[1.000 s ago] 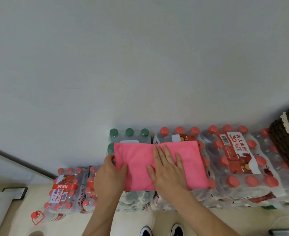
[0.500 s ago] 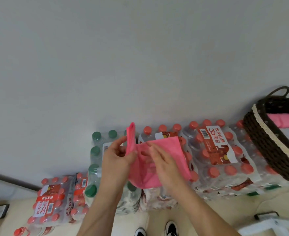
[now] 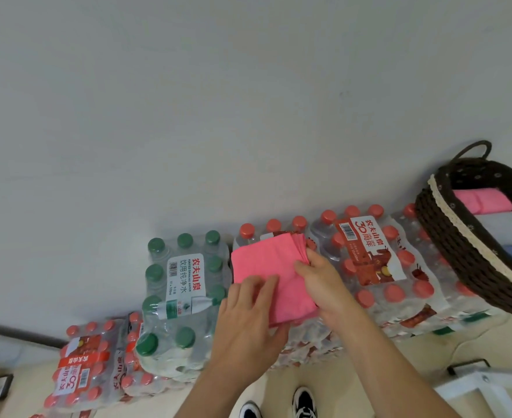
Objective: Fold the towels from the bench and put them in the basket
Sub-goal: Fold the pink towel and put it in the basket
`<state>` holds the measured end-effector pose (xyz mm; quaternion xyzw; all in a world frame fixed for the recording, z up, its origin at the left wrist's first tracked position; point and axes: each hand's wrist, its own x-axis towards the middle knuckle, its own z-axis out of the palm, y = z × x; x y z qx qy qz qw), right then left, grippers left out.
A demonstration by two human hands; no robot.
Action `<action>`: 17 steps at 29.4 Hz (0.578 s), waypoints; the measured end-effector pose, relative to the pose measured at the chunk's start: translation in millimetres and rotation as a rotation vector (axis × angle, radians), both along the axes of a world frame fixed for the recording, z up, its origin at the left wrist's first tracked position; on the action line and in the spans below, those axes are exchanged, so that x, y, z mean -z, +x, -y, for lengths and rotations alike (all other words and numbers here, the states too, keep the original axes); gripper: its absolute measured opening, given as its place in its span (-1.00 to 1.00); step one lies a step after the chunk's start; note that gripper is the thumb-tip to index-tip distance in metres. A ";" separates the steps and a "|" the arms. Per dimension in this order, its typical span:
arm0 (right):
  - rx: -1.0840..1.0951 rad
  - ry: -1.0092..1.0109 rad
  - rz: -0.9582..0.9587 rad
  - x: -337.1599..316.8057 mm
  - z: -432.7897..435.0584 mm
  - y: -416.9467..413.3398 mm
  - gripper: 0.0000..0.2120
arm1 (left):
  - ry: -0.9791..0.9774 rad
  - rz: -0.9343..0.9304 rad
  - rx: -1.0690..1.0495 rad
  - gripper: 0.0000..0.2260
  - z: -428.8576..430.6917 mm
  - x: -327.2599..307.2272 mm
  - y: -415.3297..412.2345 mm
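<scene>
- Three folded towels [image 3: 478, 200], pink, pale grey and blue, already lie in the dark woven basket with cream trim [image 3: 441, 236] at the right.
- A fourth, a pink cloth towel [image 3: 267, 267] folded to a small square, lies on the worktop of shrink-wrapped water-bottle packs [image 3: 369, 260].
- Both hands clamp it: the right hand [image 3: 321, 279] pinches its layered right edge, and the left hand [image 3: 248, 321] grips the near corner.
- By my reckoning, only carrying it to the basket remains; no other loose towel shows.

Bottle packs [image 3: 369, 267] on floor [image 3: 414, 357] serve as bench, w/ pink towel [image 3: 263, 267] & dark basket [image 3: 447, 233] on top.
</scene>
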<state>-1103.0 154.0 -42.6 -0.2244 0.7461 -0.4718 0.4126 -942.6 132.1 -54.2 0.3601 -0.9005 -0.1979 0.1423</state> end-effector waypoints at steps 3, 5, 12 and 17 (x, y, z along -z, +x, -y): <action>-0.090 0.109 -0.229 10.4 1.3 -7.5 -0.58 | -0.056 0.093 0.047 -0.40 1.4 3.9 -4.7; -0.144 0.136 -0.365 13.4 0.7 -9.7 -0.51 | -0.083 0.131 0.069 -0.42 2.0 5.9 -6.2; -0.376 0.342 -0.872 13.6 1.9 -2.1 -0.38 | -0.041 0.284 0.134 -0.53 2.3 -0.4 -14.4; -0.503 0.299 -0.993 11.1 3.4 -6.5 -0.50 | 0.184 0.295 0.217 -0.67 -15.1 -16.1 -29.5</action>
